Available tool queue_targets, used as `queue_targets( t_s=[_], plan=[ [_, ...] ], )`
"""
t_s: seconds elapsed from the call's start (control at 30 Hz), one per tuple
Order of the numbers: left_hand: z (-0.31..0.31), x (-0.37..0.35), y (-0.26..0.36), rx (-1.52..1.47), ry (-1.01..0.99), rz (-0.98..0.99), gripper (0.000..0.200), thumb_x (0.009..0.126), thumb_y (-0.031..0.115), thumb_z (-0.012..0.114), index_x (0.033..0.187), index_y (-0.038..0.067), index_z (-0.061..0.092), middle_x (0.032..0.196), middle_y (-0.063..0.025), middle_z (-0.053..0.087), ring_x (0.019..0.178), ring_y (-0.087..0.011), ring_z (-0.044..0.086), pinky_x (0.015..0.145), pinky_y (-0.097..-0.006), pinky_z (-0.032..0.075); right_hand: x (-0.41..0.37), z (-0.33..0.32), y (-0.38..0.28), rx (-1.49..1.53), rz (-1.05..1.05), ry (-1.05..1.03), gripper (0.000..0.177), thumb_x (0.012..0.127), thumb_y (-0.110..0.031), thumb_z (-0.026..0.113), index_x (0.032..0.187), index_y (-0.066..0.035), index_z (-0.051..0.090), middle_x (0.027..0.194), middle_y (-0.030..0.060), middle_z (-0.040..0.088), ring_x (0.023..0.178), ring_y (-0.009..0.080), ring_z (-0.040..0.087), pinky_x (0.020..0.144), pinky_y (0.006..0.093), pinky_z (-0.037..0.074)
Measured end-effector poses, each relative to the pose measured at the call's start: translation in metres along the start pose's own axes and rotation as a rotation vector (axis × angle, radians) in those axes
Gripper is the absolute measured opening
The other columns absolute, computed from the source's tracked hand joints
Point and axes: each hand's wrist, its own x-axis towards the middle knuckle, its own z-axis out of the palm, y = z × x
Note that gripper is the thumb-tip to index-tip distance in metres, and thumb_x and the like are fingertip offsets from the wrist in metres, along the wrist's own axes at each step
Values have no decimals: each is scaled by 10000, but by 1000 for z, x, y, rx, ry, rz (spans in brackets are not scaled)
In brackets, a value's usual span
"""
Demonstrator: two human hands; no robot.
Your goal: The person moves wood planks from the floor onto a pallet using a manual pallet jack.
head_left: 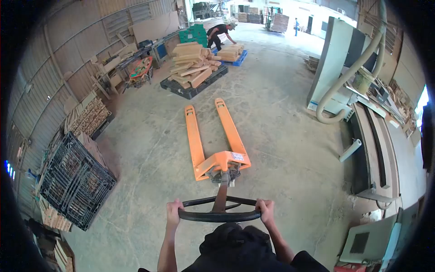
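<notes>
Both of my hands grip the black loop handle of an orange pallet jack (225, 157). My left hand (174, 211) is wrapped round the left corner of the handle (219, 217), and my right hand (265, 209) round its right corner. The jack's two forks lie low over the concrete floor, pointing away from me with nothing on them. Beyond the fork tips stands a black pallet (192, 90), piled with loose wooden boards (192, 63).
A co-worker (219, 35) bends over wood on a blue pallet (240, 60) at the back. Black plastic pallets (79, 181) lean at the left near stacked timber (88, 115). At the right are a tall machine cabinet (327, 68), a thick hose (337, 86) and a long machine bed (374, 149).
</notes>
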Motion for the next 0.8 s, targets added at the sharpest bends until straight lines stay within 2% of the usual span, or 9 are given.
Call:
queue_targets(
  t_s=[0.33,0.43,0.53,0.57,0.63,0.7,0.73,0.77,0.8],
  plan=[
    [-109,-74,7,-17,-20,-11,633,1027,435,400,542,48,525,545,-42,497,568,-156,476,597,-354,363,-165,46,-36,-26,129,122,444,936,-266,556,580,-1,540,587,54,536,578,143,491,576,338,391],
    [-106,-60,30,-43,26,-13,645,1030,465,374,571,45,543,544,-39,481,580,-160,485,587,-375,363,-163,57,-36,-14,-67,274,405,951,-278,557,659,3,560,649,83,564,631,148,506,595,346,393],
    [-77,-23,56,48,229,9,631,1028,454,372,586,43,557,533,-54,486,587,-190,526,572,-415,379,-115,58,-30,-79,-202,420,200,936,-198,529,867,-16,578,841,101,527,832,206,536,781,387,431],
    [-61,-18,69,105,312,27,623,1027,444,375,589,43,561,528,-62,493,588,-204,543,567,-430,387,-105,48,-32,-344,-324,499,184,925,-193,534,874,-22,580,847,108,542,829,216,543,788,390,439],
    [-66,-36,36,451,415,357,532,1030,370,415,686,23,625,574,-46,515,593,-218,539,568,-411,412,-68,44,-25,-875,-572,651,156,903,-185,544,890,-34,585,860,123,572,823,235,556,801,398,454],
    [-41,-32,38,278,425,459,449,1024,298,437,758,9,654,618,-56,548,592,-235,546,556,-412,424,-52,17,10,-715,-604,576,189,843,-126,597,1012,-42,586,955,125,595,899,248,572,846,399,466],
    [-51,-70,59,18,322,335,409,1017,263,438,781,5,652,637,-73,570,589,-246,555,543,-424,424,-77,-6,57,-596,-569,522,267,813,-96,623,1072,-45,587,1003,126,606,937,254,580,868,400,473],
    [-65,-98,64,517,302,513,99,878,96,560,829,33,618,681,-139,611,559,-305,584,468,-428,408,-119,-34,104,-551,-531,477,356,783,-67,649,1133,-49,587,1051,127,617,976,261,589,890,401,479],
    [-62,-139,67,246,247,173,80,862,95,571,803,46,595,625,-109,557,537,-307,549,459,-409,394,-151,-44,79,-659,-489,486,394,765,-47,654,1153,-41,583,1118,134,597,1022,273,567,921,399,461]
  ],
)
